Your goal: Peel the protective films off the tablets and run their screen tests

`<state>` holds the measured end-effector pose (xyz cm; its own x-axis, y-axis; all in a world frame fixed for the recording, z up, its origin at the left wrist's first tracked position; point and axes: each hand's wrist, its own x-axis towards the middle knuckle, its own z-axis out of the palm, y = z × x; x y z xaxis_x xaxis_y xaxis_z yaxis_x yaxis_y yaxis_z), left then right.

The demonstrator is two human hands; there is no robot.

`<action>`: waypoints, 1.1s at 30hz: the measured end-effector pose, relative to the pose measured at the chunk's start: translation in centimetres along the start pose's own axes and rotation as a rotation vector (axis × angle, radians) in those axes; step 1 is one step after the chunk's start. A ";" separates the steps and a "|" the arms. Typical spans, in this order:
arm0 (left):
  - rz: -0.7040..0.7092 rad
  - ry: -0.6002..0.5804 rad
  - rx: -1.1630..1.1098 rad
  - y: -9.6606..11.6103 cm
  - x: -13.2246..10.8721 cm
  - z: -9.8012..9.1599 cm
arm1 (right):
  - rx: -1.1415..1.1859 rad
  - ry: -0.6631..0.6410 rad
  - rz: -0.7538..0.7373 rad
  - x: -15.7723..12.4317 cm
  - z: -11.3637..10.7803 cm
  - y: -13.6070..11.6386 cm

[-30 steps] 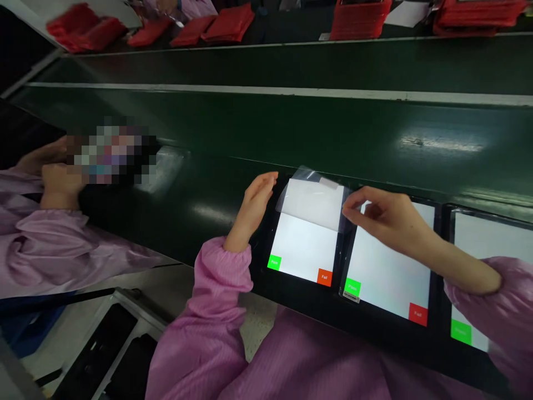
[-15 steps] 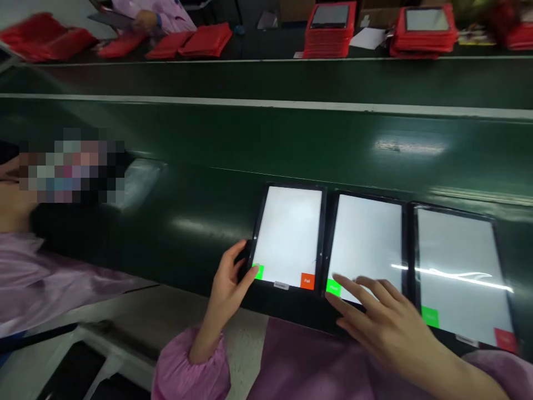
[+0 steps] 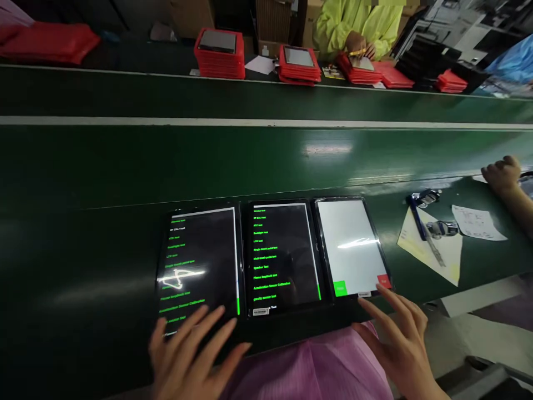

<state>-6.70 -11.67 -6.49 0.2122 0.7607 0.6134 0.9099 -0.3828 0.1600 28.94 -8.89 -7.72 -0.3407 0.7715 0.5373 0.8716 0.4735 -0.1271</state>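
Observation:
Three tablets lie side by side on the green bench. Green lines of test names on black fill the left tablet [image 3: 208, 250] and the middle tablet [image 3: 287, 239]. White covers the screen of the right tablet [image 3: 347, 239], with a green box at its lower left and a red one at its lower right. My left hand [image 3: 195, 353] is spread over the lower edge of the left tablet, its fingers apart and holding nothing. Beside the red box, my right hand [image 3: 397, 336] is open with its fingertips at the right tablet's lower edge; whether they touch is unclear.
A yellowish paper [image 3: 449, 258] to the right carries a blue pen [image 3: 417, 218] and small metal items. Another person's hand [image 3: 502, 173] rests near a white note [image 3: 478, 222]. Across the divider, a person in yellow [image 3: 358, 28] works near red stacks [image 3: 220, 58].
My view has swung right. The left and middle tablets have gone from white screens to black test lists. My right hand has moved to the right tablet; my left hand now spreads over the left one.

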 end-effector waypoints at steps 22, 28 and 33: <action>-0.150 -0.051 0.419 5.4 6.1 3.7 | -0.025 0.116 -0.076 4.2 2.7 4.6; -0.081 -0.208 0.585 4.9 5.6 3.2 | 0.080 0.172 -0.100 4.2 2.9 4.9; -0.266 -0.128 0.802 1.1 2.4 0.5 | 0.139 0.218 -0.285 2.1 4.4 7.0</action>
<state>-5.01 -10.02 -5.23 -0.0499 0.8446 0.5331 0.9019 0.2673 -0.3392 32.74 -2.09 -11.12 -0.4662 0.4991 0.7304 0.6914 0.7207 -0.0511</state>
